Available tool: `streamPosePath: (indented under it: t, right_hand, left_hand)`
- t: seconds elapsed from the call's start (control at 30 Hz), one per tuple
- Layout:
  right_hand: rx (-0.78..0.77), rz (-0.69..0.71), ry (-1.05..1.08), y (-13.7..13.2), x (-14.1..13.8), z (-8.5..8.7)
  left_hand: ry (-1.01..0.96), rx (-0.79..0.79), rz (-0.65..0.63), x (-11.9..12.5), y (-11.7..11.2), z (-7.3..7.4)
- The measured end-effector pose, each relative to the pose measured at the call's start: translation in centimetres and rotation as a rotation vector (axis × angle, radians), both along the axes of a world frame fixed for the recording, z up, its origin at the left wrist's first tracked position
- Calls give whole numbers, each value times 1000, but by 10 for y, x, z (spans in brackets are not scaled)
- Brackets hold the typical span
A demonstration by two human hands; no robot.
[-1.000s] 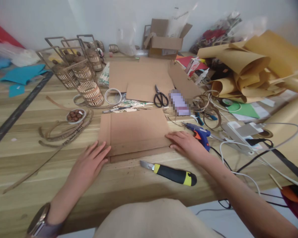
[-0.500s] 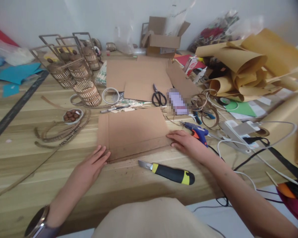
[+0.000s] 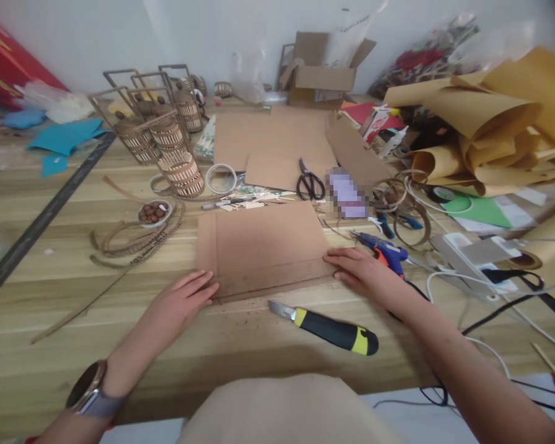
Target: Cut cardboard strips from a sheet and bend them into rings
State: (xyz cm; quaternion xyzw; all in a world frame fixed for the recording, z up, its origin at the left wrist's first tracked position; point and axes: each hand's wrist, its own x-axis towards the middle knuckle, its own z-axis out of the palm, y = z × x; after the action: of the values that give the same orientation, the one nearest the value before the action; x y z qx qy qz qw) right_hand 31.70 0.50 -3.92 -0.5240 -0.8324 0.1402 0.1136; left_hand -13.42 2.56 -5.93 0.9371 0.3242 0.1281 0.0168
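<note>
A flat cardboard sheet (image 3: pixel 263 240) with creased left and front margins lies on the wooden table in front of me. My left hand (image 3: pixel 185 302) rests at its near left corner, fingers stretched out and touching the edge. At the near right corner, my right hand (image 3: pixel 358 268) lies with extended fingers on the cardboard. Between my forearms, close to the sheet's front edge, is a black and yellow utility knife (image 3: pixel 333 330), its blade exposed and pointing left. Neither hand touches the knife. Just beyond my right hand sits a blue glue gun (image 3: pixel 383 250).
Behind the sheet lie black-handled scissors (image 3: pixel 311 182), a phone (image 3: pixel 348 192) and more cardboard (image 3: pixel 277 139). Woven bamboo lanterns (image 3: pixel 180 169) and a bowl of brown beads (image 3: pixel 153 213) stand left. At right are a power strip (image 3: pixel 472 265), cables and crumpled brown paper (image 3: pixel 490 117).
The whole scene has shifted slightly right in view as my head turned left. Both hands keep their places on the cardboard's corners, and the knife lies where it was.
</note>
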Motion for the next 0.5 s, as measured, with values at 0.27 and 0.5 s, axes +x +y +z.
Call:
streamPosePath:
  t: [0.27,0.5]
  right_hand:
    - [10,6,-60,2,4,-2]
    - [136,23,-47,0,10,-14]
  left_hand:
    - [-84,-138,56,-3,0,-4]
    - [-211,-189,44,-5,2,2]
